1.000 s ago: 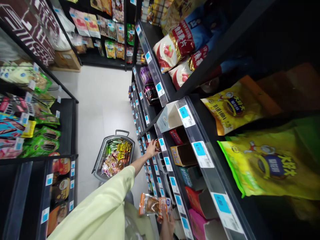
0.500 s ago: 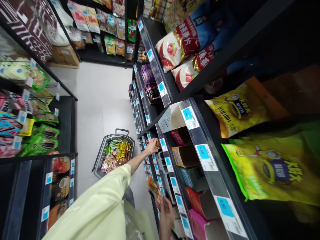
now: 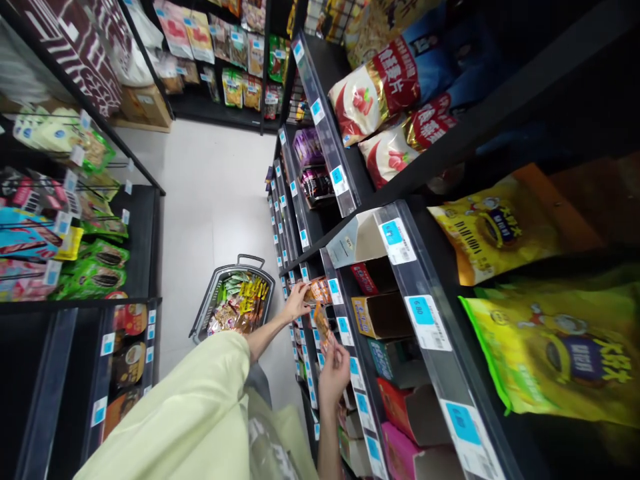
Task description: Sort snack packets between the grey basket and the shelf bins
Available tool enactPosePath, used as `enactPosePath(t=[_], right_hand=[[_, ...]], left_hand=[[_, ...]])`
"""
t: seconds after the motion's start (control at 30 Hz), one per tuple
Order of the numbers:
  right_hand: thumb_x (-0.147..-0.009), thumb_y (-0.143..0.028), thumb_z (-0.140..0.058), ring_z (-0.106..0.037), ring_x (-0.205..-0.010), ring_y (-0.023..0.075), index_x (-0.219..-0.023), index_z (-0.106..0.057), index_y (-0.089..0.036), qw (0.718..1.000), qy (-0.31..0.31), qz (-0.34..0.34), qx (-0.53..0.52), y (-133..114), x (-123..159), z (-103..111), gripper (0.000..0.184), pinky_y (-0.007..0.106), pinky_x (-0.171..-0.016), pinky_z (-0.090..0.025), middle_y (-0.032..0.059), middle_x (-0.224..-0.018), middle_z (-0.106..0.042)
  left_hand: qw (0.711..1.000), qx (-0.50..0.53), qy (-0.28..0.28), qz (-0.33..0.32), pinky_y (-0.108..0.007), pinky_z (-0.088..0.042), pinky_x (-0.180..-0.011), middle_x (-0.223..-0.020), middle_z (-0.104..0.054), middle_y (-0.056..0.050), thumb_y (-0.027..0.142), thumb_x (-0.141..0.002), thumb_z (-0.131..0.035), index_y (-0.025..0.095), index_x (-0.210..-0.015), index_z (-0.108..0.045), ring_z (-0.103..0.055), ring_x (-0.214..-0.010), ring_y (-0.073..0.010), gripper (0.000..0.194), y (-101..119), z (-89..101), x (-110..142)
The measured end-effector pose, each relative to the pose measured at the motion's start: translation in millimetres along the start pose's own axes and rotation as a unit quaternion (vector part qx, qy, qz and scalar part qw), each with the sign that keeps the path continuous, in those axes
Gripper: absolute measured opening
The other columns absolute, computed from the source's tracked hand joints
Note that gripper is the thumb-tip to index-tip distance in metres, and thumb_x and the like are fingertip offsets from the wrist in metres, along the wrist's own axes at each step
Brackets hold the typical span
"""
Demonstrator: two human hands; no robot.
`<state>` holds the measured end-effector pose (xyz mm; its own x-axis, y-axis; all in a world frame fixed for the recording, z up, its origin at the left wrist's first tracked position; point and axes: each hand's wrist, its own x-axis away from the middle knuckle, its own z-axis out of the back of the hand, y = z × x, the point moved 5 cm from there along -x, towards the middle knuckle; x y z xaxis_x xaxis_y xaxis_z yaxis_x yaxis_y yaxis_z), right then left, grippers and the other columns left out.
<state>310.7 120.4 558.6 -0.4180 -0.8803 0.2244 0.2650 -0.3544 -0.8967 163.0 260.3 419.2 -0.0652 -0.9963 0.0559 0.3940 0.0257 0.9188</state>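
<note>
My left hand (image 3: 297, 301) reaches out from the yellow sleeve to the lower shelf and pinches the edge of an orange snack packet (image 3: 320, 291). Closer to me, my right hand (image 3: 335, 370) is closed on another small orange snack packet (image 3: 323, 322), which points up toward the first one. Both packets are by the price-tagged shelf edge (image 3: 345, 327). To the left of my left hand, a grey shopping basket (image 3: 201, 313) stands on the floor, with green, yellow and clear snack packets (image 3: 245, 297) in it.
Open display boxes (image 3: 367, 317) line the shelf on the right, below large yellow bags (image 3: 565, 353). Red-and-white cereal bags (image 3: 373, 100) lie farther up. Hanging snack bags (image 3: 95, 267) fill the left rack. A pale floor (image 3: 200, 200) runs between the shelves.
My right hand has raised its packet toward my left hand. The packet at my left hand now shows more fully. The whole view has shifted slightly.
</note>
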Motion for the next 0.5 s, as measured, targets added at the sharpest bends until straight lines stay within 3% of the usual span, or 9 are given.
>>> enactPosePath(t=[0.17,0.3,0.4,0.5], right_hand=[[-0.087,-0.056,-0.051,-0.068,-0.103,0.0251,-0.104,-0.054,-0.016,0.997,-0.051,0.049,0.044,-11.4,-33.4,-33.2,0.043,0.034,-0.086,-0.054,0.0218,-0.121,-0.066],[-0.089,-0.051,-0.048,-0.07,-0.1,0.0252,-0.107,-0.058,-0.014,0.988,-0.042,0.08,0.122,-24.5,-57.6,-50.9,0.043,0.032,-0.082,-0.053,0.0191,-0.109,-0.071],[-0.09,-0.045,-0.044,-0.07,-0.099,0.025,-0.108,-0.061,-0.013,0.974,-0.028,0.115,0.192,-30.2,-71.1,-61.0,0.04,0.03,-0.08,-0.051,0.0166,-0.106,-0.073],[-0.093,-0.04,-0.041,-0.072,-0.093,0.0243,-0.111,-0.062,-0.015,0.951,-0.052,0.138,0.27,-29.7,-81.4,-72.8,0.037,0.028,-0.075,-0.049,0.0131,-0.103,-0.074]], left_hand=[[0.999,0.033,0.02,-0.011,-0.048,-0.033,-0.111,-0.135,-0.041,-0.014,0.025,-0.064,-0.073,0.017,-0.134,-0.042,-0.037,-0.13,-0.0313,0.077,-3.1,6.3,11.8],[0.998,0.056,0.034,-0.017,-0.052,-0.028,-0.114,-0.138,-0.04,-0.016,0.017,-0.063,-0.069,0.016,-0.138,-0.035,-0.035,-0.133,-0.0326,0.082,-6.2,3.6,14.0],[0.997,0.069,0.042,-0.021,-0.053,-0.028,-0.114,-0.141,-0.039,-0.018,0.015,-0.063,-0.067,0.016,-0.139,-0.031,-0.035,-0.134,-0.0337,0.085,-9.5,0.7,16.1],[0.996,0.074,0.047,-0.026,-0.054,-0.028,-0.113,-0.141,-0.039,-0.018,0.015,-0.064,-0.068,0.015,-0.14,-0.03,-0.035,-0.134,-0.0351,0.085,-11.3,-1.4,17.7]])
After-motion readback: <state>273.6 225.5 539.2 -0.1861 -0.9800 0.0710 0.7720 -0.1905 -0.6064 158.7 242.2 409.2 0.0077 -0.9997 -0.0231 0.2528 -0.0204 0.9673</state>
